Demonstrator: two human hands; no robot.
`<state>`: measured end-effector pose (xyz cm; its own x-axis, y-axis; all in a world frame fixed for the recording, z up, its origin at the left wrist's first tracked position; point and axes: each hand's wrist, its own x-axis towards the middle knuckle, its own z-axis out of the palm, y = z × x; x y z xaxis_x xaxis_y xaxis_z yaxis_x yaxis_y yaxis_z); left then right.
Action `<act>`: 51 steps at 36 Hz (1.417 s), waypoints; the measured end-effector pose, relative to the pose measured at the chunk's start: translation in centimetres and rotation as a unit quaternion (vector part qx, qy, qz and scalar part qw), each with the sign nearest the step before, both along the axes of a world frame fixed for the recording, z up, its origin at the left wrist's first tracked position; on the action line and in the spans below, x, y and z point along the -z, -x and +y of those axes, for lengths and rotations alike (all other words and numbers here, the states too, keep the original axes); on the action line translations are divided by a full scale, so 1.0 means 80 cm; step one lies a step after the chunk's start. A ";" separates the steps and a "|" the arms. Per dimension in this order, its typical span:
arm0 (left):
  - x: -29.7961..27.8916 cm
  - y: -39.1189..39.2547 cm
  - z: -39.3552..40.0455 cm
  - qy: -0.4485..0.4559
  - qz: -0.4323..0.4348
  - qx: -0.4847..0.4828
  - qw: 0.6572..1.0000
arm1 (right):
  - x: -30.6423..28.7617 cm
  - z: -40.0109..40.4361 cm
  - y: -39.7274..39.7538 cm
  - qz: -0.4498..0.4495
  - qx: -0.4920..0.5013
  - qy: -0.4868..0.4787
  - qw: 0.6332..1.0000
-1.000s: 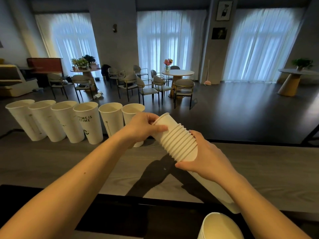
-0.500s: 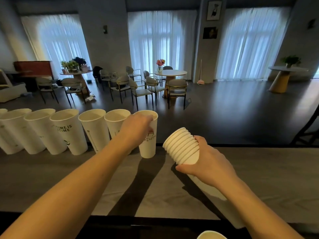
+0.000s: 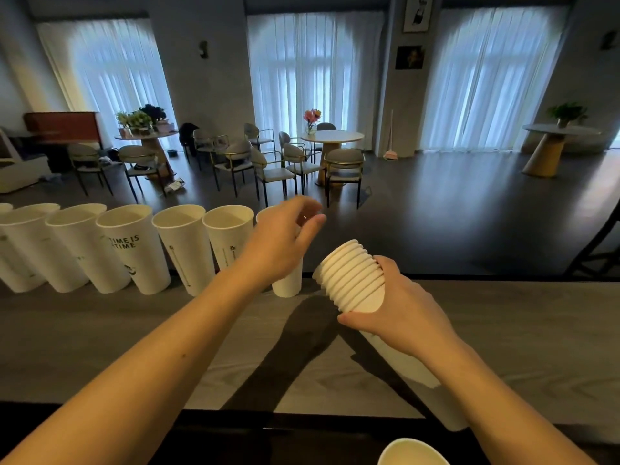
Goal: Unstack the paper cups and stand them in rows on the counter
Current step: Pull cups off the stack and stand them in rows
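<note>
A row of several white paper cups point(image 3: 132, 250) stands upright along the far edge of the grey wooden counter point(image 3: 503, 330). The cup at the row's right end point(image 3: 288, 284) stands on the counter, mostly hidden behind my left hand point(image 3: 281, 239). That hand hovers at its rim with the fingers apart and blurred, not wrapped around it. My right hand point(image 3: 399, 313) grips a nested stack of paper cups point(image 3: 350, 276). The stack is tilted, rims pointing up and left, just right of the last cup.
Another white cup rim point(image 3: 413, 453) shows at the bottom edge, below the counter's dark front ledge. Beyond the counter lie a dark floor, chairs point(image 3: 344, 169) and round tables point(image 3: 332, 137). Bare counter stretches to the right of the stack.
My left hand pulled one cup off the stack, carried it left, stood it at the row's right end and let go. The right hand's stack stayed put.
</note>
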<state>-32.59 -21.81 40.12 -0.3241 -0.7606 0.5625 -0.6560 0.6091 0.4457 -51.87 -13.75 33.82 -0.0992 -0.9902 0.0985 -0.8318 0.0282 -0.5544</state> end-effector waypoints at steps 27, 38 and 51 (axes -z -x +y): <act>-0.052 0.035 0.021 -0.106 0.060 0.008 0.993 | -0.017 0.036 0.046 -0.024 0.019 0.039 0.999; -0.031 0.058 -0.011 -0.021 0.017 -0.052 0.998 | 0.004 0.031 0.087 0.034 0.103 -0.014 0.994; 0.032 0.088 -0.046 0.071 -0.321 -0.100 0.939 | 0.009 0.024 0.085 0.009 0.090 -0.010 0.996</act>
